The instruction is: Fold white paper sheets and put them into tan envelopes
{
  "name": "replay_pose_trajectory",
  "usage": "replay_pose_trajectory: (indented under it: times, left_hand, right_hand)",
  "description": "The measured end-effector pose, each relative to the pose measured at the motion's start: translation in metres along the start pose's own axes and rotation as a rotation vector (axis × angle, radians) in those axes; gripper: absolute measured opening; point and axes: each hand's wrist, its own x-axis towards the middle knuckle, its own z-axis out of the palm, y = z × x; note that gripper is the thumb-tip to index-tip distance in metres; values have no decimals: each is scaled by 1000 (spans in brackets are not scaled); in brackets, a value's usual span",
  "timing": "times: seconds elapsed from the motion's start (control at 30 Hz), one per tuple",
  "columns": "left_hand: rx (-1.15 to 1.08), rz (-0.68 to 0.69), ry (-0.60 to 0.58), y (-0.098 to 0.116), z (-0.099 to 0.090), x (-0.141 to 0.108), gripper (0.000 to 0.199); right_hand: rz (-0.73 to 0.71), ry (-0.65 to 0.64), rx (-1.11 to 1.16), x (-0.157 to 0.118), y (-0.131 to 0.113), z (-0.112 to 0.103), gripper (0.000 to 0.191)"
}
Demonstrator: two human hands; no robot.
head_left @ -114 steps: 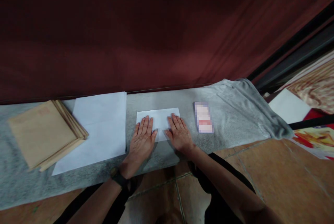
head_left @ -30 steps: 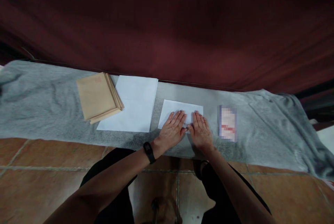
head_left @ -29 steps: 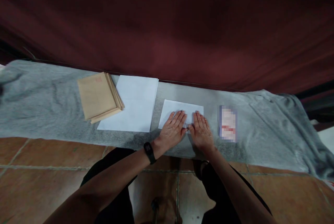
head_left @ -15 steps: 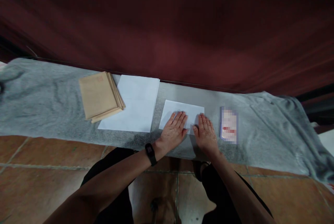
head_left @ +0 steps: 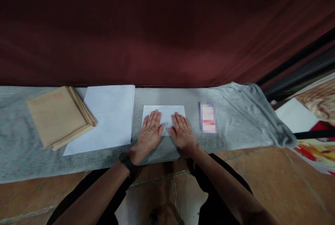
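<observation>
A small white sheet of paper (head_left: 164, 112), which looks folded, lies flat in front of me. My left hand (head_left: 149, 131) rests palm down on its left part, fingers stretched out. On the right part lies my right hand (head_left: 182, 131), also flat with the fingers extended. Both palms cover portions of the sheet, and the thumbs point toward each other without touching. To the left is a stack of larger white paper (head_left: 111, 116). Several brown envelopes (head_left: 59, 115) are piled over that stack's left edge.
Grey cloth (head_left: 235, 120) covers the long narrow surface. A pixelated pink-and-white rectangular item (head_left: 208, 117) lies right of my hands. Behind the surface hangs a dark red curtain (head_left: 157, 53). Brown floor tiles (head_left: 264, 179) show below, with a colourful printed sheet (head_left: 320, 151) at far right.
The view has turned to the right, so everything appears shifted left. My left hand has moved outward toward the left side of the small sheet; both hands stay flat on it.
</observation>
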Motion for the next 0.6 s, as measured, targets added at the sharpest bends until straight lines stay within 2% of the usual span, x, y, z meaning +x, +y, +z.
replay_pose_trajectory:
  times: [0.3, 0.4, 0.47, 0.6]
  left_hand:
    - [4, -123, 52, -19, 1, 2, 68]
    - [12, -148, 88, -12, -3, 7, 68]
    - [2, -115, 94, -4, -5, 12, 67]
    - [-22, -31, 42, 11, 1, 22, 63]
  right_hand:
    - [75, 2, 0, -1, 14, -8, 61]
    - [121, -15, 12, 8, 11, -16, 59]
    - [131, -26, 27, 16, 6, -20, 60]
    - [81, -54, 66, 29, -7, -16, 60]
